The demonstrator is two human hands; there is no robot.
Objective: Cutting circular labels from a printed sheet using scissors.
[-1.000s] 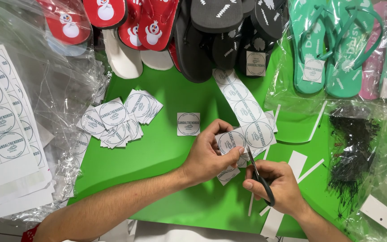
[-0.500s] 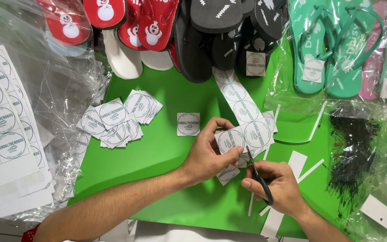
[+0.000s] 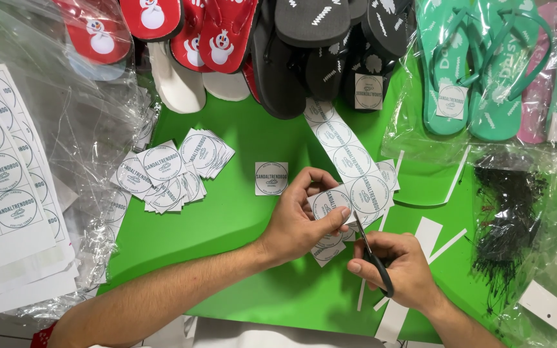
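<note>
My left hand point(image 3: 304, 216) pinches the near end of a long white paper strip point(image 3: 343, 151) printed with round labels, holding it over the green table point(image 3: 240, 219). My right hand point(image 3: 398, 267) grips black-handled scissors point(image 3: 372, 251), whose blades point up into the strip right beside my left thumb. A few cut label squares point(image 3: 327, 251) lie under my left hand. One single cut label point(image 3: 271, 178) lies on the table just left of my left hand.
A pile of cut labels point(image 3: 169, 171) lies at centre left. Uncut label sheets point(image 3: 1, 193) and clear plastic sit at the left. Red, black, teal and pink flip-flops point(image 3: 304, 45) line the far edge. Paper offcuts point(image 3: 430, 235) and black tag fasteners point(image 3: 507, 225) lie at the right.
The hands have barely shifted. The scissors stay at the strip beside my left thumb.
</note>
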